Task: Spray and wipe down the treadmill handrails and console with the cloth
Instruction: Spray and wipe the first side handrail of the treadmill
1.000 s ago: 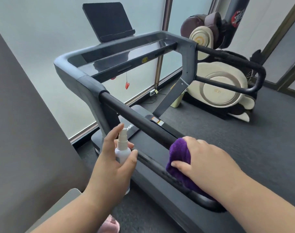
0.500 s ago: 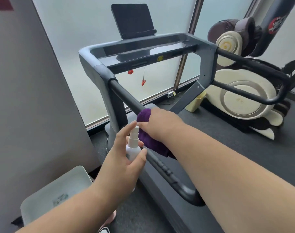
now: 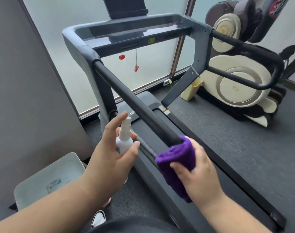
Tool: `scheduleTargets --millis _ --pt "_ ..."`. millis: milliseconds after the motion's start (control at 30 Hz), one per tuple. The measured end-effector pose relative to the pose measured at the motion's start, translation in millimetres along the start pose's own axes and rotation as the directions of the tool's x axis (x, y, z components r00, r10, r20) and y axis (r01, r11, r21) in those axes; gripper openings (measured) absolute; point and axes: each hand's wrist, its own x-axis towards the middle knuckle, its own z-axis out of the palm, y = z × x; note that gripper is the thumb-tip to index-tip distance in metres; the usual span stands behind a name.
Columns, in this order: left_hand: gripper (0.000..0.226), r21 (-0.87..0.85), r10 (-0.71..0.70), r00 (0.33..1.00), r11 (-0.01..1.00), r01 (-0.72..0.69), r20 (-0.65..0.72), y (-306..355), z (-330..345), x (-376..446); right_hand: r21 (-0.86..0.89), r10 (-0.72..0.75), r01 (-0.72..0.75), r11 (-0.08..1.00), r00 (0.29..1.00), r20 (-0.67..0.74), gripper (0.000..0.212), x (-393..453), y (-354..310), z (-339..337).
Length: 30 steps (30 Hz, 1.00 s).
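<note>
Right hand [image 3: 196, 172] wraps purple cloth [image 3: 175, 161] around near end of left handrail [image 3: 135, 101]; left hand [image 3: 113, 157] grips spray bottle [image 3: 124, 140] beside rail. Risk: nozzle angled off rail, mist landing on treadmill belt [image 3: 202, 148].

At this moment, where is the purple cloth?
In the head view, lower centre-right: the purple cloth is wrapped around the near handrail, gripped by the right hand, beside the spray bottle.

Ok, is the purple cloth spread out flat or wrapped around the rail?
Wrapped. The cloth curls over the near handrail, with the right hand clasped around it; the rail disappears into the fold.
</note>
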Motion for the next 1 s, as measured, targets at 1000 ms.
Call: scheduleTargets --millis 1000 --pt "0.07 0.027 -0.02 0.998 0.999 0.018 0.052 8.3 9.0 -17.6 -0.14 -0.139 0.108 0.984 0.961 -0.24 0.085 4.7 -3.2 22.0"
